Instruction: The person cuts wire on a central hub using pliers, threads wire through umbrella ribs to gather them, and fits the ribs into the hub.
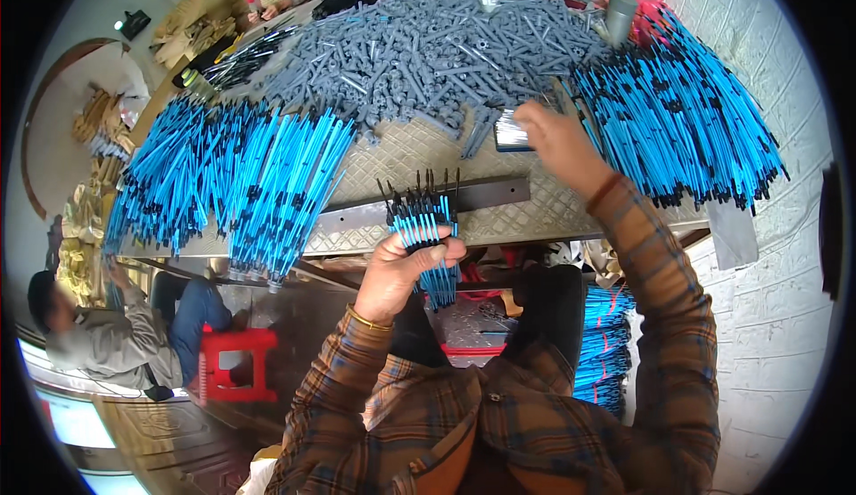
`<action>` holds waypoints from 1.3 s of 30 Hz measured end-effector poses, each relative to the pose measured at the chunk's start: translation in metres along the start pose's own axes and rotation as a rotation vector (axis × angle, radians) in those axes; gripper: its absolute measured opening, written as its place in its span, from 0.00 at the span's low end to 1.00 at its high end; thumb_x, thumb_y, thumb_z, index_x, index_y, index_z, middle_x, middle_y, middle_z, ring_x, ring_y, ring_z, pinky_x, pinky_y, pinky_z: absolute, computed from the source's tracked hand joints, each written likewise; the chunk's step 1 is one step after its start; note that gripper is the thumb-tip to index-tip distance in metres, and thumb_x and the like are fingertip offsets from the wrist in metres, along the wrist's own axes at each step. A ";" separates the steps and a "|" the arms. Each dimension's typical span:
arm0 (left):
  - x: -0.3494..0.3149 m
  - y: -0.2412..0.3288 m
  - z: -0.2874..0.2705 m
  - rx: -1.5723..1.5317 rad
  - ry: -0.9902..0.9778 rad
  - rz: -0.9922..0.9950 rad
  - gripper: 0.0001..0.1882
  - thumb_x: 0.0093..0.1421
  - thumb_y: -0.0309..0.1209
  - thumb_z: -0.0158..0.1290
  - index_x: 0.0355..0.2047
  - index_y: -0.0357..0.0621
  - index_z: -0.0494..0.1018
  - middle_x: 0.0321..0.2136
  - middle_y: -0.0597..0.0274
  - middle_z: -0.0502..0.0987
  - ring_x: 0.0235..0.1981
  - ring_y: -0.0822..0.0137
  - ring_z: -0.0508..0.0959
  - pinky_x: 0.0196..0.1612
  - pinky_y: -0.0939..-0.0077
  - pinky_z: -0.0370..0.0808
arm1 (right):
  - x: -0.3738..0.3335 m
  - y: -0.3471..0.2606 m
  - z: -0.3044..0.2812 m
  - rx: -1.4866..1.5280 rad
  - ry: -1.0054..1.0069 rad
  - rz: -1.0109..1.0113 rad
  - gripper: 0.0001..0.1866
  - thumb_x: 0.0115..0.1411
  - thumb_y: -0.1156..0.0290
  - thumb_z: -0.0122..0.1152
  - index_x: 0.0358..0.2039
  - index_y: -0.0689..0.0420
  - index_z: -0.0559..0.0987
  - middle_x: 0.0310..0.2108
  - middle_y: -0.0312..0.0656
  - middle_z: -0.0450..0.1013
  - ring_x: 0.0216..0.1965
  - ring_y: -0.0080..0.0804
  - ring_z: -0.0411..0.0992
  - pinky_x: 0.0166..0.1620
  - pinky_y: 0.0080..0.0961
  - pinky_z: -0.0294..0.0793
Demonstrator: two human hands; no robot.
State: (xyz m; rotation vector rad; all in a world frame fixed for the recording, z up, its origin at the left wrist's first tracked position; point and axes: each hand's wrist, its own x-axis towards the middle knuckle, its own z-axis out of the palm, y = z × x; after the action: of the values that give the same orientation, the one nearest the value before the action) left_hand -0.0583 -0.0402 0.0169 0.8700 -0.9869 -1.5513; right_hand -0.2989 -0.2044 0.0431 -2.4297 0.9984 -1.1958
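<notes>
My left hand (pixel 406 268) is wrapped round a small bundle of thin blue rods with black tips (pixel 437 287), held upright over the near table edge. The thumb lies across the front, and the black tips fan out above the fingers. At the right, my right hand (pixel 563 145) reaches over a small dark box of thin white, shiny pieces (pixel 512 129). Its fingers are pinched together at the box's right edge. What they grip, if anything, is too small to tell. A grey metal bar (pixel 486 194) lies on the table behind the bundle.
Grey plastic parts (pixel 428 49) are heaped across the table's middle. Blue rods lie in piles at left (pixel 267 183) and right (pixel 687 120). A grey cup (pixel 621 18) stands at the back right. Two other people sit nearby, one by a red stool (pixel 237 366).
</notes>
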 end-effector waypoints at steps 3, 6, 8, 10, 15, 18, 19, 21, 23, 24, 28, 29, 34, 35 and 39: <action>-0.001 -0.003 -0.005 0.011 0.027 0.014 0.12 0.57 0.22 0.49 0.43 0.39 0.71 0.35 0.52 0.77 0.38 0.60 0.78 0.43 0.68 0.74 | -0.009 -0.085 -0.016 0.130 -0.204 0.018 0.06 0.55 0.75 0.52 0.34 0.59 0.72 0.25 0.45 0.71 0.28 0.39 0.73 0.30 0.27 0.69; -0.001 0.000 0.000 -0.004 -0.005 0.044 0.12 0.58 0.22 0.49 0.42 0.39 0.72 0.35 0.53 0.77 0.39 0.60 0.78 0.43 0.67 0.75 | -0.022 -0.121 -0.015 0.135 -0.226 -0.097 0.07 0.55 0.74 0.53 0.35 0.58 0.74 0.27 0.45 0.72 0.28 0.40 0.73 0.30 0.28 0.70; 0.000 0.000 0.002 -0.001 -0.004 0.047 0.11 0.58 0.22 0.49 0.42 0.39 0.72 0.35 0.53 0.77 0.38 0.60 0.78 0.43 0.67 0.75 | -0.025 -0.128 -0.015 0.081 -0.236 -0.143 0.07 0.55 0.74 0.53 0.36 0.57 0.75 0.29 0.46 0.73 0.29 0.41 0.73 0.31 0.29 0.70; 0.000 0.000 0.002 0.002 0.014 0.052 0.11 0.58 0.22 0.49 0.42 0.39 0.72 0.35 0.53 0.77 0.38 0.60 0.78 0.42 0.68 0.75 | -0.025 -0.126 -0.009 0.087 -0.222 -0.137 0.08 0.55 0.73 0.53 0.36 0.57 0.75 0.29 0.46 0.73 0.30 0.42 0.73 0.31 0.29 0.71; 0.000 -0.003 -0.003 -0.005 0.003 0.070 0.11 0.58 0.22 0.49 0.41 0.38 0.72 0.35 0.54 0.77 0.37 0.61 0.78 0.42 0.68 0.75 | -0.024 -0.124 0.001 0.125 -0.219 -0.103 0.09 0.55 0.73 0.54 0.38 0.56 0.76 0.30 0.46 0.74 0.31 0.43 0.73 0.32 0.30 0.71; 0.000 -0.003 -0.003 0.003 -0.002 0.070 0.10 0.57 0.22 0.49 0.41 0.38 0.72 0.35 0.54 0.77 0.37 0.61 0.78 0.42 0.68 0.75 | -0.023 -0.123 0.003 0.135 -0.224 -0.091 0.09 0.55 0.73 0.53 0.38 0.57 0.76 0.30 0.46 0.74 0.31 0.43 0.73 0.33 0.31 0.72; 0.000 -0.003 -0.003 0.003 -0.001 0.067 0.10 0.57 0.22 0.49 0.41 0.38 0.72 0.35 0.54 0.77 0.37 0.61 0.78 0.42 0.68 0.75 | -0.022 -0.122 0.003 0.136 -0.220 -0.093 0.09 0.55 0.74 0.53 0.38 0.57 0.76 0.30 0.45 0.74 0.31 0.43 0.73 0.33 0.31 0.72; 0.000 -0.002 -0.002 -0.001 -0.002 0.058 0.10 0.57 0.22 0.50 0.41 0.38 0.72 0.35 0.54 0.77 0.37 0.61 0.78 0.42 0.69 0.75 | -0.022 -0.121 0.003 0.139 -0.217 -0.092 0.09 0.55 0.74 0.53 0.38 0.57 0.76 0.30 0.45 0.74 0.31 0.43 0.73 0.33 0.31 0.72; 0.001 -0.002 -0.002 -0.003 -0.001 0.050 0.10 0.57 0.22 0.50 0.41 0.38 0.72 0.35 0.54 0.77 0.37 0.61 0.78 0.42 0.69 0.75 | -0.022 -0.119 0.004 0.127 -0.223 -0.090 0.09 0.54 0.73 0.54 0.37 0.56 0.76 0.30 0.45 0.74 0.31 0.43 0.73 0.33 0.31 0.72; 0.001 -0.002 -0.002 0.000 -0.003 0.049 0.10 0.57 0.22 0.50 0.41 0.38 0.72 0.35 0.54 0.77 0.37 0.61 0.78 0.42 0.69 0.75 | -0.022 -0.119 0.004 0.121 -0.226 -0.089 0.09 0.54 0.73 0.54 0.37 0.56 0.76 0.30 0.45 0.74 0.30 0.43 0.73 0.32 0.31 0.72; 0.001 -0.002 -0.001 0.012 -0.007 0.046 0.10 0.57 0.22 0.50 0.41 0.38 0.72 0.35 0.54 0.78 0.37 0.61 0.78 0.42 0.69 0.74 | -0.019 -0.118 0.003 0.097 -0.238 -0.136 0.10 0.54 0.73 0.55 0.38 0.55 0.76 0.29 0.45 0.74 0.29 0.43 0.73 0.31 0.31 0.72; 0.001 -0.002 -0.001 0.016 -0.009 0.046 0.10 0.57 0.22 0.50 0.41 0.38 0.72 0.34 0.54 0.78 0.37 0.61 0.79 0.42 0.69 0.74 | -0.019 -0.118 0.003 0.098 -0.238 -0.135 0.10 0.54 0.73 0.55 0.38 0.55 0.76 0.29 0.45 0.74 0.29 0.43 0.73 0.31 0.31 0.72; 0.002 -0.004 -0.004 0.015 -0.043 0.071 0.10 0.57 0.22 0.50 0.41 0.38 0.73 0.36 0.54 0.77 0.38 0.62 0.78 0.43 0.71 0.74 | -0.018 -0.123 0.005 0.071 -0.217 -0.162 0.09 0.53 0.72 0.56 0.37 0.54 0.76 0.27 0.43 0.73 0.27 0.42 0.73 0.28 0.32 0.71; 0.002 -0.004 -0.004 0.014 -0.042 0.071 0.10 0.57 0.22 0.50 0.41 0.38 0.73 0.36 0.54 0.77 0.38 0.62 0.78 0.43 0.71 0.74 | -0.018 -0.127 0.004 0.054 -0.220 -0.144 0.09 0.53 0.72 0.56 0.36 0.54 0.76 0.26 0.43 0.73 0.27 0.42 0.72 0.28 0.33 0.70; 0.000 -0.003 -0.001 0.029 -0.031 0.080 0.10 0.57 0.21 0.50 0.41 0.38 0.73 0.36 0.55 0.77 0.39 0.63 0.78 0.43 0.71 0.74 | -0.017 -0.129 0.007 0.066 -0.210 -0.152 0.07 0.53 0.71 0.56 0.34 0.54 0.76 0.25 0.42 0.72 0.26 0.42 0.72 0.27 0.33 0.70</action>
State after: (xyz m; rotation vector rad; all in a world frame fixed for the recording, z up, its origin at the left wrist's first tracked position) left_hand -0.0589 -0.0403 0.0139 0.8194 -1.0565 -1.4895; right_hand -0.2401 -0.0986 0.0924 -2.5516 0.7143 -0.9752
